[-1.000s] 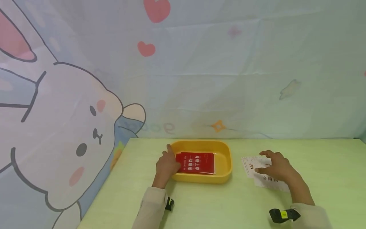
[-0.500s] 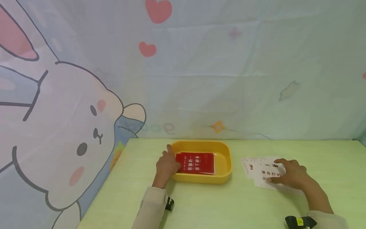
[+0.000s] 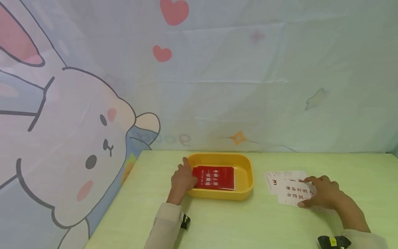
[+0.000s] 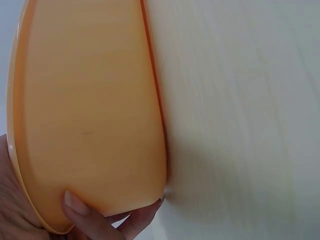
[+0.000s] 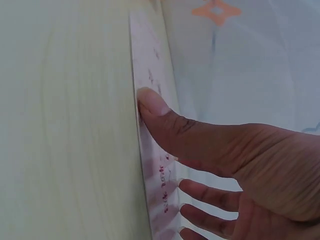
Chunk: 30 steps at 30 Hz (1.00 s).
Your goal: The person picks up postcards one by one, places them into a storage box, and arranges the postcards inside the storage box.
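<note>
My left hand holds the left end of a yellow plastic tray. The left wrist view shows my thumb against the tray's outer wall, the fingers bent round its end. Inside the tray lies a stack of red cards with white characters. To the right, overlapping white printed cards lie on the table. My right hand spans their right part, thumb and fingers spread apart. In the right wrist view the thumb touches one long edge, with fingertips at the opposite edge.
The pale green table ends at a hanging cloth backdrop with a cartoon rabbit and hearts. Black straps with cameras sit at both wrists, by light sleeves.
My right hand has slid right along the white cards, uncovering more of their print, while the cards stayed in place. The left hand and the tray have not moved.
</note>
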### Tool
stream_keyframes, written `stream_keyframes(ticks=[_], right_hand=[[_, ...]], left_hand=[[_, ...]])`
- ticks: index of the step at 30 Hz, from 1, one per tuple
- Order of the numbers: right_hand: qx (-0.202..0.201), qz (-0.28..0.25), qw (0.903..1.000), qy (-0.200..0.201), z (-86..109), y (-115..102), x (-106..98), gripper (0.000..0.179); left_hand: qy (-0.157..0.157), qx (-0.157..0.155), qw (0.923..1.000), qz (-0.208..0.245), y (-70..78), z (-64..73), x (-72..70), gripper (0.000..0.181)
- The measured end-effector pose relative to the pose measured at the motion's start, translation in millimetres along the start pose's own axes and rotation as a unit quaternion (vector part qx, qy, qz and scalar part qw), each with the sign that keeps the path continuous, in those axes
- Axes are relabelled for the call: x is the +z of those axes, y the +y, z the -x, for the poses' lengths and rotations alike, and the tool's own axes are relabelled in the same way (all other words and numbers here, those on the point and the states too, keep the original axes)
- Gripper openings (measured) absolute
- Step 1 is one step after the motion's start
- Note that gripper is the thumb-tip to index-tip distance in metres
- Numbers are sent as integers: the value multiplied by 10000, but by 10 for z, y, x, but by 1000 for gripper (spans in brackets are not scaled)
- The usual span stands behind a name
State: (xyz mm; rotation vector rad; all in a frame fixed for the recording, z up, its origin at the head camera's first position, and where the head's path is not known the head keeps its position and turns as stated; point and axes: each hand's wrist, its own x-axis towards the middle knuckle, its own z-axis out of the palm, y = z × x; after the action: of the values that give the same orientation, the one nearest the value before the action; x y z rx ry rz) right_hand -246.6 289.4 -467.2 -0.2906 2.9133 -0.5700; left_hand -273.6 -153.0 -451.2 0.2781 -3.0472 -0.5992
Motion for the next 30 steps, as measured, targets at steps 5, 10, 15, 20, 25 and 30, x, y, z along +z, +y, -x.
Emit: stream_keyframes(ticks=[5, 10, 15, 20, 25, 30], right_hand=[[-19, 35, 10000, 65, -3, 9, -8, 96], [-26, 13, 9999, 127, 18, -1, -11, 93], [132, -148, 9997, 171, 70, -20, 0, 95], [261, -179, 9992, 241, 83, -21, 15, 102], [371, -228, 9983, 384, 105, -18, 35, 103], [304, -91, 9968, 729, 124, -44, 39, 99]], left_hand=[[-6, -17, 10000, 23, 11, 8, -7, 89], [3, -49, 10000, -3, 4, 12, -1, 89], [30, -19, 10000, 7, 4, 15, 2, 89], [66, -16, 10000, 56, 10, 35, -10, 88], [91, 4, 9999, 73, 21, 40, -15, 88], [88, 0, 10000, 32, 26, 38, -18, 88]])
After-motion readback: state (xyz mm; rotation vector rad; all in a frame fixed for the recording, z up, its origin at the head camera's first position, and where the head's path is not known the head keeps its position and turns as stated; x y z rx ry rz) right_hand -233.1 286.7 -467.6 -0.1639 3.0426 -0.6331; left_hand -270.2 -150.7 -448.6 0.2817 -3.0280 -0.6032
